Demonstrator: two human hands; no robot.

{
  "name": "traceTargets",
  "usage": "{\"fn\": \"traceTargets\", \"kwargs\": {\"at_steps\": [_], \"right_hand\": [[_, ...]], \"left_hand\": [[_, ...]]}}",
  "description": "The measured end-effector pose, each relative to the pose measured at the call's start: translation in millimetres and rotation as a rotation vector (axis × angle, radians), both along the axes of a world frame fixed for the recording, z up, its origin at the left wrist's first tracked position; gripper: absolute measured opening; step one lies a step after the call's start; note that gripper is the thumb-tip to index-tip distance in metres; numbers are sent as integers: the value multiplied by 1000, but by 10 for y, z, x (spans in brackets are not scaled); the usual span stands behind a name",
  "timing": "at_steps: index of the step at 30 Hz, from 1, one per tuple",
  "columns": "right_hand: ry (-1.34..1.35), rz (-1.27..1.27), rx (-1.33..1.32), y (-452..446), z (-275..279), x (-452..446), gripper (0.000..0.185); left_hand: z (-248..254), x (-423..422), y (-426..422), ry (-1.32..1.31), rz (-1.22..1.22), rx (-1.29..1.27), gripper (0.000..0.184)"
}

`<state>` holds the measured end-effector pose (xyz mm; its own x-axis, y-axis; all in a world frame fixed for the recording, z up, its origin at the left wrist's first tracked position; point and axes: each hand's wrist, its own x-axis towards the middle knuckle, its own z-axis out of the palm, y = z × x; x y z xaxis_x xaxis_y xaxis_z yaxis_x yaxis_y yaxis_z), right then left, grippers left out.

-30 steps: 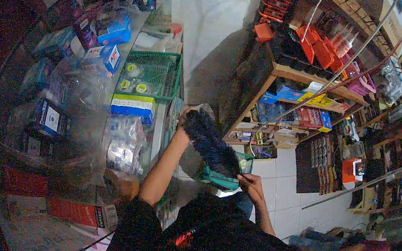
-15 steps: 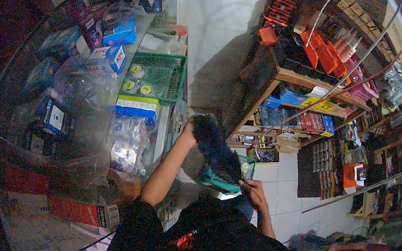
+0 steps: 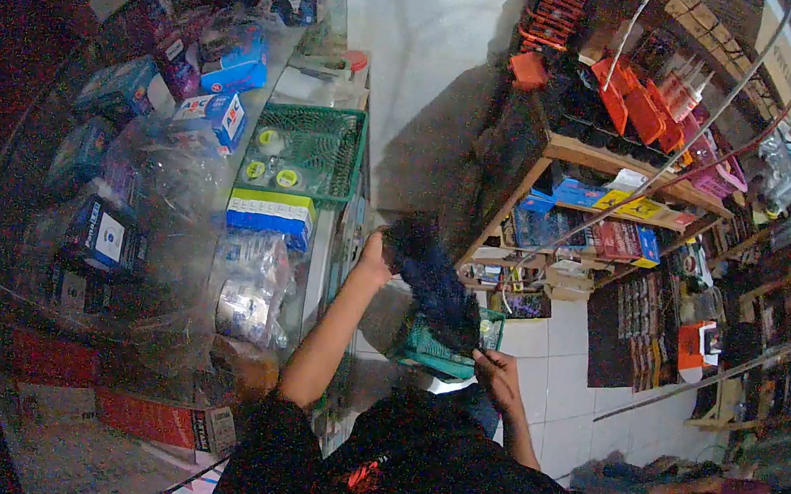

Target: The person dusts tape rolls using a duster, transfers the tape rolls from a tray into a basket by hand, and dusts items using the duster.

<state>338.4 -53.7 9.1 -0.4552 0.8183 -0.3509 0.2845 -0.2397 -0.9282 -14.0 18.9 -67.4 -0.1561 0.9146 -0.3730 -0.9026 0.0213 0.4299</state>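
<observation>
A dark blue-black, limp-looking piece stretches between my hands; whether it is cloth or a plastic bag I cannot tell. My left hand closes on its upper left end, thumb uppermost, with most fingers hidden behind it. At the lower right end, my right hand pinches its corner between thumb and fingers. Below and partly behind the dark piece is a green plastic basket with clear-wrapped contents at its right side.
Left is a glass counter with another green basket holding several yellow-lidded jars, boxes and a plastic-wrapped pack. A wooden shelf with orange bins stands right. White floor tiles show beneath.
The dark piece has shifted slightly and looks narrower, showing more of the green basket beneath. My left hand has turned a little; both hands keep their hold.
</observation>
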Motion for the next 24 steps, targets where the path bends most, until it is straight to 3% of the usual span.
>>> {"fn": "traceTargets", "kwargs": {"at_steps": [5, 9, 13, 15, 18, 20, 22, 23, 24], "right_hand": [[-63, -42, -38, -19, 17, 22, 33], [-27, -21, -47, 18, 30, 17, 32], [-17, -123, -41, 12, -73, -16, 32], [-30, -50, -48, 11, -50, -11, 33], [-44, -18, -25, -16, 148, -90, 33], [-26, -36, -11, -20, 113, -86, 33], [20, -64, -10, 13, -119, -12, 33], [1, -29, 0, 25, -116, 9, 33], [-17, 6, 10, 40, -108, 26, 33]], "left_hand": [[-244, -32, 43, 20, -12, -5, 39], [-108, -11, 57, -6, -1, 49, 40], [91, -9, 8, -28, 34, -81, 39], [274, 38, -67, -24, 33, -69, 40], [-72, -21, 100, -59, 27, 272, 41], [-187, -63, 128, -58, 31, 242, 40], [236, -37, -42, -31, 46, -45, 38], [274, -20, -42, -57, 38, 23, 41], [211, -34, -20, 508, -24, 57, 41]]}}
